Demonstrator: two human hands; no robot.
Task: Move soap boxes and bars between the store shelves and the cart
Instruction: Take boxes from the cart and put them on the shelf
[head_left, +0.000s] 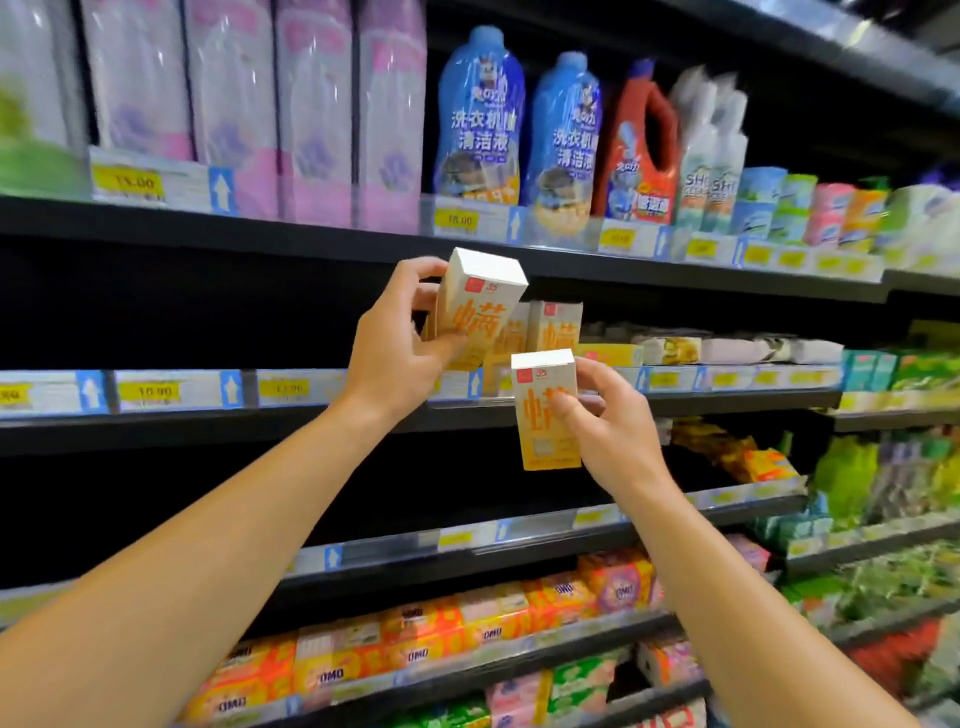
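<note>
Head view — left hand (396, 347) gripping a tilted yellow soap box (475, 306) at the shelf (727, 402) edge, right hand (608, 428) pinching a second soap box (545, 410) just below. Likely light, stiff cardboard — best grasped across the narrow sides.

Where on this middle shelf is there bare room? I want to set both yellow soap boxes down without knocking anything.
Free: the dark stretch of the middle shelf left of the standing yellow boxes. Crowded: right of them, where wrapped bars fill the shelf. The left hand and right hand each hold one box.
</note>
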